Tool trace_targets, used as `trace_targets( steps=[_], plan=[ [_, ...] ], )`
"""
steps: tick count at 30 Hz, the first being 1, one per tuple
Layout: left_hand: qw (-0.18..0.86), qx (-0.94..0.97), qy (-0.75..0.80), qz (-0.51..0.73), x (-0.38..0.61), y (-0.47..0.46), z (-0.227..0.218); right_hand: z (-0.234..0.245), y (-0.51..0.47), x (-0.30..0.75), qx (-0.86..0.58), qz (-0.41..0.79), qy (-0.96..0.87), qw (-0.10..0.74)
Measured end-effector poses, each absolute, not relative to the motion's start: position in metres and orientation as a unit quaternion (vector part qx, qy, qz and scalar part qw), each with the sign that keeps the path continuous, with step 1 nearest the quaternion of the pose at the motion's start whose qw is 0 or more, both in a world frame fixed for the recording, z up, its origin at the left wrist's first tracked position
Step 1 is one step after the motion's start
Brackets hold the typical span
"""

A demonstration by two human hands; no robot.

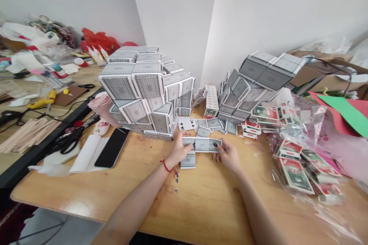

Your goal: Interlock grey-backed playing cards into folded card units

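Note:
Between my two hands is a joined strip of playing cards (203,144), patterned grey backs facing up. My left hand (182,149) grips its left end, thumb on top. At the right end, my right hand (225,152) pinches the strip with its thumb over the card. Below the left end, a patterned card piece (188,160) shows; whether it is joined to the strip I cannot tell. Just beyond lie loose playing cards (214,124) and face-up club cards (186,123). Behind stand a tall stack of card blocks (135,87) on the left and another card-block stack (244,87) on the right.
Left are a black phone (112,148), scissors (71,137) and a pink roll (102,105). Card boxes (296,176) and clear plastic wrapping lie on the right, beside green and red paper (345,110). A glue gun (43,100) rests on the far left table.

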State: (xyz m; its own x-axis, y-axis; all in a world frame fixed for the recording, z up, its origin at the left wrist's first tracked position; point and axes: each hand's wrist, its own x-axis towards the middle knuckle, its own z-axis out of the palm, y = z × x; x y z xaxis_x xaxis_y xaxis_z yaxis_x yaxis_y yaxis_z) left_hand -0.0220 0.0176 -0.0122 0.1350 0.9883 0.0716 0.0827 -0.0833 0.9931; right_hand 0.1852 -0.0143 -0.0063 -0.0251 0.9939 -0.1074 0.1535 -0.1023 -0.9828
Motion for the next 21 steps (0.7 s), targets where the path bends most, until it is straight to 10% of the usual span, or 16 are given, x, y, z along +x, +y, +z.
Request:
trace_targets(
  steps=[21],
  plan=[
    [0.526, 0.567, 0.464, 0.432, -0.017, 0.015, 0.000, -0.004, -0.018, 0.183, -0.507, 0.565, -0.522, 0.389]
  ],
)
